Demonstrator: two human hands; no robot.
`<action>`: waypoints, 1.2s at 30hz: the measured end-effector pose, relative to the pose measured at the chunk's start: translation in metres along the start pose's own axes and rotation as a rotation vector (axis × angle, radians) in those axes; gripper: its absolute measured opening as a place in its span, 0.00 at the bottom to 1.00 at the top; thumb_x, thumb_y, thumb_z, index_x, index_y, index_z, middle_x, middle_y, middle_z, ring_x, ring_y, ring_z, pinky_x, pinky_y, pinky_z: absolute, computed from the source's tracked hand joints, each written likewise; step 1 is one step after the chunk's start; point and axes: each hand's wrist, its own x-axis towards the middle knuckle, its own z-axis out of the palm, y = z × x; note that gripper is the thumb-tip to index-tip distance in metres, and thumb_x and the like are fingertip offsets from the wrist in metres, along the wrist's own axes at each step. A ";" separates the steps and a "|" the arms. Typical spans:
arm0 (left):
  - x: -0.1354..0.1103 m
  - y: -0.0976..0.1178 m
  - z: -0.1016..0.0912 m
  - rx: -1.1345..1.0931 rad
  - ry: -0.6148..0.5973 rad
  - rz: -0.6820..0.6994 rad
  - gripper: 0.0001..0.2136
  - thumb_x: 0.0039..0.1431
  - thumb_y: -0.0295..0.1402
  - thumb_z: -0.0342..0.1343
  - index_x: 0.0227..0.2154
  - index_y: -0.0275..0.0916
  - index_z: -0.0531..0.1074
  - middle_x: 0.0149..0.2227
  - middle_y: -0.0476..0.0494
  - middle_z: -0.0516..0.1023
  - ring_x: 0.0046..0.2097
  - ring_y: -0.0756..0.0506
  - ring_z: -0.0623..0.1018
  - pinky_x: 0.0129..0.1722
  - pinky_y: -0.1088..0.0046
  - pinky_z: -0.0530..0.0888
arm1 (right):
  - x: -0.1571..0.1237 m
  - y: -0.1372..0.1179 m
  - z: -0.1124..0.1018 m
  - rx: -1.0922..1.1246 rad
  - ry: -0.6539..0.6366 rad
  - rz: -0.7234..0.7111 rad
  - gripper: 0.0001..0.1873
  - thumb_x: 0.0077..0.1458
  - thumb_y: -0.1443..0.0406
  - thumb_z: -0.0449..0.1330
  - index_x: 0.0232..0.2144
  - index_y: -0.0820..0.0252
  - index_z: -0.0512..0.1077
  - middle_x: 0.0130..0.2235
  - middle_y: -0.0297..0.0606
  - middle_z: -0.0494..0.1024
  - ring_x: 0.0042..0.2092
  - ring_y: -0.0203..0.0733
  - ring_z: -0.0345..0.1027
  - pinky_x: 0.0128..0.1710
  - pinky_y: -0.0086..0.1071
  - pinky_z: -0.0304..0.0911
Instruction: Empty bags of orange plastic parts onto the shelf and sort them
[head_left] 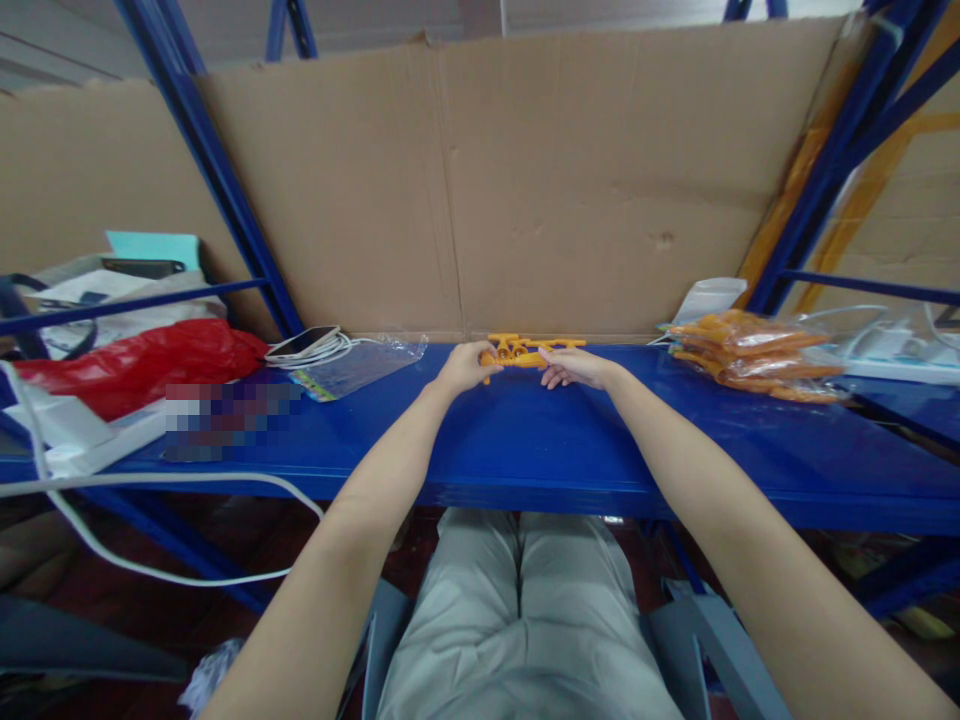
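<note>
Several orange plastic pieces (510,343) lie in a small group at the back of the blue shelf, close to the cardboard. My left hand (465,367) is closed around the left end of one of them, its fingers curled. From the other side, my right hand (576,369) pinches the right end of an orange plastic piece (529,360) between thumb and fingers. The hands are a short way apart, with orange plastic showing between them. The pieces are too small in view to tell their exact kind.
A clear plastic bag (360,368) with a colourful label lies left, beside a phone (304,345) and a coiled white cable (334,350). Bagged orange pieces (757,355) are stacked at right. A red bag (150,360) and white power strip (112,440) sit far left. Cardboard (562,180) walls the back.
</note>
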 end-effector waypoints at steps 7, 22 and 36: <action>-0.001 0.001 -0.001 -0.055 -0.072 -0.039 0.08 0.48 0.31 0.65 0.33 0.36 0.76 0.20 0.52 0.74 0.24 0.50 0.74 0.30 0.75 0.69 | 0.001 0.001 0.000 -0.048 -0.006 -0.046 0.18 0.61 0.52 0.57 0.43 0.59 0.72 0.35 0.40 0.82 0.29 0.34 0.73 0.23 0.23 0.58; -0.001 -0.001 -0.001 -0.078 -0.086 -0.017 0.09 0.49 0.31 0.64 0.33 0.36 0.75 0.20 0.52 0.74 0.24 0.51 0.75 0.29 0.77 0.71 | 0.000 0.001 -0.001 -0.036 -0.012 -0.046 0.17 0.62 0.52 0.56 0.39 0.59 0.72 0.32 0.40 0.81 0.29 0.34 0.73 0.22 0.22 0.58; -0.003 0.001 -0.002 -0.109 0.099 -0.004 0.35 0.55 0.27 0.58 0.65 0.42 0.54 0.60 0.35 0.67 0.46 0.44 0.78 0.49 0.66 0.75 | 0.015 -0.009 -0.002 0.113 0.389 -0.425 0.28 0.54 0.52 0.64 0.52 0.55 0.63 0.39 0.38 0.79 0.32 0.34 0.74 0.30 0.26 0.69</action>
